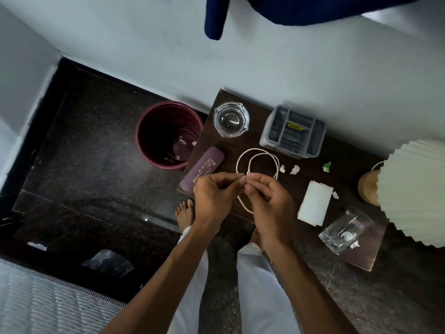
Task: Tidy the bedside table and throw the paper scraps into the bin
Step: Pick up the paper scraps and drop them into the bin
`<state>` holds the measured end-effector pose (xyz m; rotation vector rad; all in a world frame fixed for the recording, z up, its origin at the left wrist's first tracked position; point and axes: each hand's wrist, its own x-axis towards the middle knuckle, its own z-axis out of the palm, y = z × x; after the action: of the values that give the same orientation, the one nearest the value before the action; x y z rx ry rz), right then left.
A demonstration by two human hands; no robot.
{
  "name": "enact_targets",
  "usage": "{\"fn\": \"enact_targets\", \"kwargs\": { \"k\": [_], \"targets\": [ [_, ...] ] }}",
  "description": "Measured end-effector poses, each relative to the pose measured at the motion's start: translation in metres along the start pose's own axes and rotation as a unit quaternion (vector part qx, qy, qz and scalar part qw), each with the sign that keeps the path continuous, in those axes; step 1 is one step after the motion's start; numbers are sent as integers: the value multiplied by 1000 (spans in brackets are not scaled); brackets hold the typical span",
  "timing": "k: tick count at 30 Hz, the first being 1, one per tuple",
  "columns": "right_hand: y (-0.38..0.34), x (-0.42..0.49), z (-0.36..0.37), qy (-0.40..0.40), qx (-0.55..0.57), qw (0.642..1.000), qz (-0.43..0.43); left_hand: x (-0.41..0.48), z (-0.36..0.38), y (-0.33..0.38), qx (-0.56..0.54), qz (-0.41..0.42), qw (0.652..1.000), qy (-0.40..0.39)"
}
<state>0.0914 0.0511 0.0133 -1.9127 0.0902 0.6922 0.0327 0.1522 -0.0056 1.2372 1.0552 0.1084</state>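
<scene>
White cable (258, 160) pinched at its ends between left hand (214, 194) and right hand (269, 201), fingertips meeting over the front edge of the bedside table (265, 143). Paper scraps (295, 169) scattered mid-table, bin (168, 135) on open floor just left.

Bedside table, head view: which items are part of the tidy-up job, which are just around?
Job:
white cable, pinched by left hand and right hand
paper scraps
bin
glasses case
organizer
bedside table

Around:
lamp
plastic bag on floor
mattress
</scene>
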Motion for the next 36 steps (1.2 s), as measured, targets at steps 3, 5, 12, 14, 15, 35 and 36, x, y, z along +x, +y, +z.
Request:
{"fn": "enact_targets", "kwargs": {
  "k": [3,5,12,14,15,35,36],
  "targets": [
    [-8,1,18,-18,61,998,27,14,-20,7,-32,-10,999,39],
    [-11,3,29,-26,76,996,43,23,-32,11,-53,-23,996,62],
    [-11,8,60,-22,92,993,67,72,-79,8,-44,-34,987,151],
    [-8,10,66,-17,94,993,70,91,-94,-1,-44,-32,980,189],
    [-7,11,67,-14,92,993,72,100,-100,-4,-52,-34,977,204],
    [7,34,48,94,77,989,84,145,-121,4,-241,-116,952,147],
    [10,35,41,104,74,988,83,137,-114,9,-249,-115,952,134]
  ]
}}
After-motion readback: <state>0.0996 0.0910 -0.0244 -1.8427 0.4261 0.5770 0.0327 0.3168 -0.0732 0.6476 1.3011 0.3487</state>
